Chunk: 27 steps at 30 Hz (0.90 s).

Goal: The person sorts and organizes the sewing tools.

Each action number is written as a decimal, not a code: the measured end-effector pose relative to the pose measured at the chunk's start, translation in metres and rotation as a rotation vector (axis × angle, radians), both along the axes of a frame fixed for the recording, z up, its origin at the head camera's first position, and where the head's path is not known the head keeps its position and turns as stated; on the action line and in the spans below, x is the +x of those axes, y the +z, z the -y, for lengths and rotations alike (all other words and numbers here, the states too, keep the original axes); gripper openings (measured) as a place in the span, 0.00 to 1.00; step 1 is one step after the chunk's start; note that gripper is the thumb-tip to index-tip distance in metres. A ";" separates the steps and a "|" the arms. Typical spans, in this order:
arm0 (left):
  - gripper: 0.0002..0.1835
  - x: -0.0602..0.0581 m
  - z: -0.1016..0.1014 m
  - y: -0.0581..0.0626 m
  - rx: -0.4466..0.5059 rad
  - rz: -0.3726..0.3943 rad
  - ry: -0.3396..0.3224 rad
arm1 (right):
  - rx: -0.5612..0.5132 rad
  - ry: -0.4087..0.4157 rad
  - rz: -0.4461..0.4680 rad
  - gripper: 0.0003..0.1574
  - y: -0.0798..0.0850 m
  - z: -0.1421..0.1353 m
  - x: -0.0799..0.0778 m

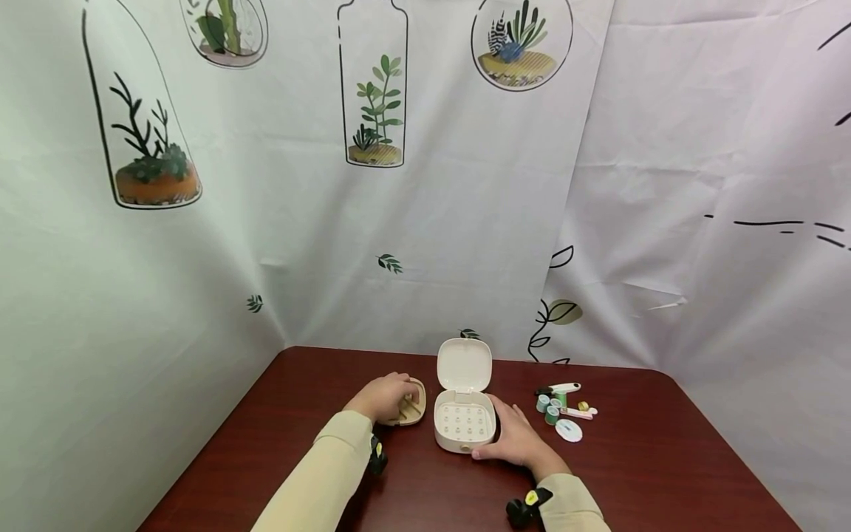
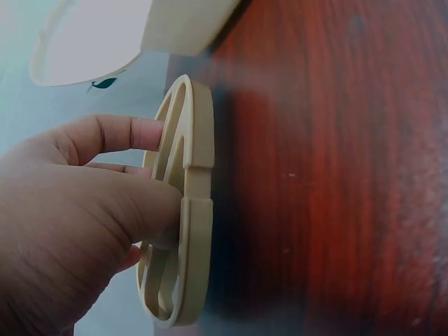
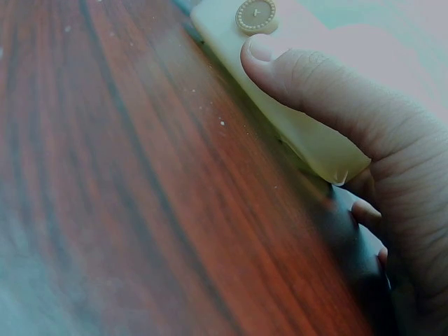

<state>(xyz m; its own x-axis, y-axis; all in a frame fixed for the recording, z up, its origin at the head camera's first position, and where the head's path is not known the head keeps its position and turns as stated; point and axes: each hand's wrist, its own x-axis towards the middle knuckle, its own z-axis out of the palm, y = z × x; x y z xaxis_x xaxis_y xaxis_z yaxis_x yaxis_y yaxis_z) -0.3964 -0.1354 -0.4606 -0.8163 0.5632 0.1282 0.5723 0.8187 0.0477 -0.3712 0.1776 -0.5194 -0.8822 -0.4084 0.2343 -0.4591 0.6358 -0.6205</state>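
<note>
My left hand [image 1: 382,399] pinches a beige divided tray [image 1: 421,405], left of an open cream box. In the left wrist view the tray [image 2: 199,133] appears edge-on above the dark wood, with my thumb inside it and fingertips at its ribs. The cream sewing-style box [image 1: 452,445] has its lid [image 1: 464,366] raised and rows of short pegs across its floor. Along its right side my right hand [image 1: 521,441] grips it, thumb at the front near a round, bead-edged clasp [image 3: 256,15]. The other right fingers are partly hidden behind the box.
Several thread spools [image 1: 552,417] lie together right of the box, with a white-and-black handled tool [image 1: 565,387], a pink-and-white strip [image 1: 575,414], a small yellow item [image 1: 583,406] and a white disc [image 1: 569,431]. The reddish-brown table [image 1: 638,458] meets a printed cloth backdrop.
</note>
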 end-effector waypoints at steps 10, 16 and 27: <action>0.24 0.003 0.000 -0.009 0.015 -0.011 -0.023 | 0.013 -0.002 0.014 0.72 -0.001 0.000 -0.002; 0.23 0.000 0.000 -0.011 -0.010 -0.055 -0.037 | 0.012 -0.006 0.010 0.72 0.000 0.000 -0.002; 0.26 0.015 -0.004 -0.002 0.031 -0.043 0.176 | 0.005 0.005 -0.014 0.73 -0.003 -0.001 -0.002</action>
<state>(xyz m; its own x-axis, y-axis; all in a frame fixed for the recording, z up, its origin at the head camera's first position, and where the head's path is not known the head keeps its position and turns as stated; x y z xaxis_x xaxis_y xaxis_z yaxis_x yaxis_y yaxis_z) -0.3810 -0.1315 -0.4629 -0.8953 0.4073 0.1804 0.4223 0.9049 0.0526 -0.3734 0.1788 -0.5228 -0.8769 -0.4136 0.2448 -0.4708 0.6370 -0.6104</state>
